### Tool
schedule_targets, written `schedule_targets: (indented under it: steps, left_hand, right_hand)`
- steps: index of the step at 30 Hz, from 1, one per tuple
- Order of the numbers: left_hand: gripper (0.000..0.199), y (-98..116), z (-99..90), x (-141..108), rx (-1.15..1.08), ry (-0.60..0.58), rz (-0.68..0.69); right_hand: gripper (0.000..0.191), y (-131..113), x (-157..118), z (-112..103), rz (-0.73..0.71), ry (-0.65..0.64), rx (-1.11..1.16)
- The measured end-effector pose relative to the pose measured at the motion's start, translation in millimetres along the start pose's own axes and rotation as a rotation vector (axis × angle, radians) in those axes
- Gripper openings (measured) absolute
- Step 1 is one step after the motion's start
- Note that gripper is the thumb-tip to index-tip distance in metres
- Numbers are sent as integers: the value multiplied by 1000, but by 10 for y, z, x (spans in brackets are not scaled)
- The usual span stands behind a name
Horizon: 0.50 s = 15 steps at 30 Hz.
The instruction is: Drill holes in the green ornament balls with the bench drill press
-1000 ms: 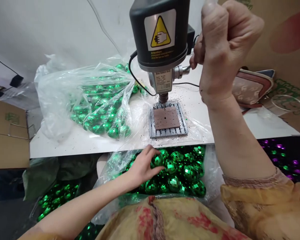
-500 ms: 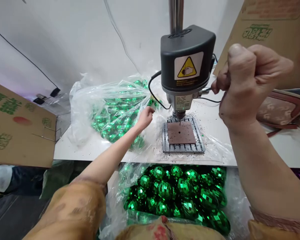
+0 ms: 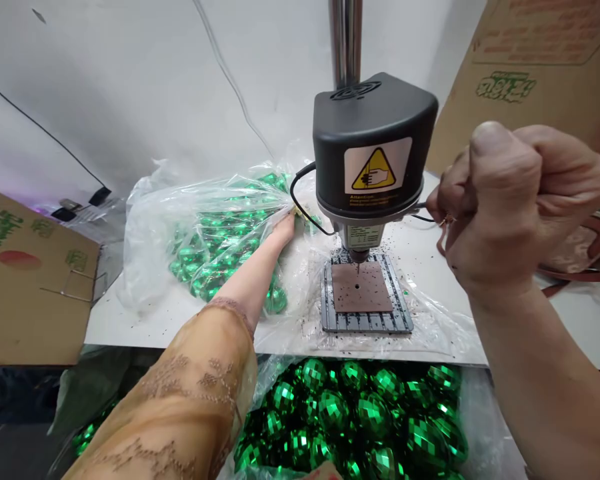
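A small black bench drill press [image 3: 375, 133] with a yellow warning sticker stands in front of me. My right hand [image 3: 510, 193] is closed in a fist around its feed lever, at the machine's right side; most of the lever is hidden. Under the drill bit, a brown square board [image 3: 363, 300] with a small hole rests on a slotted metal base plate [image 3: 403, 320]. Dark chips are scattered over both. My left hand [image 3: 284, 228] reaches to the mouth of a clear plastic bag [image 3: 145, 220] of shiny green faceted balls [image 3: 220, 233]; its fingertips are hidden there.
Below the table edge, an open plastic-lined container holds larger green mirrored balls [image 3: 333, 410]. Cardboard boxes stand at the left [image 3: 35, 287] and right [image 3: 545, 60]. A patterned bag [image 3: 575, 247] lies on the white table [image 3: 115, 327] at right. A black cable [image 3: 296, 193] loops beside the drill.
My left hand has moved farther forward to the bag's mouth, its fingers passing out of sight. My right hand stays on the lever. The view has shifted, so the drill appears lower.
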<state>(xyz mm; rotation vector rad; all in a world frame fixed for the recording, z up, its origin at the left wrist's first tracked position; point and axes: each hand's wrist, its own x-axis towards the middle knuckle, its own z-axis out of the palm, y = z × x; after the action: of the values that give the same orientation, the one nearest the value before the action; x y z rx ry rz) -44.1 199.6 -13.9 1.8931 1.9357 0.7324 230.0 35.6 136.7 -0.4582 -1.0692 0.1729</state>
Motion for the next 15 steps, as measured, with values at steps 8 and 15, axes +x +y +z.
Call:
schedule_targets:
  steps: [8, 15]
  left_hand:
    - [29, 196, -124, -639, -452, -130, 18]
    - [40, 572, -184, -1624, -1339, -173, -212]
  right_hand:
    - [48, 18, -6, -47, -8, -11, 29]
    - [47, -24, -35, -60, 29, -38, 52]
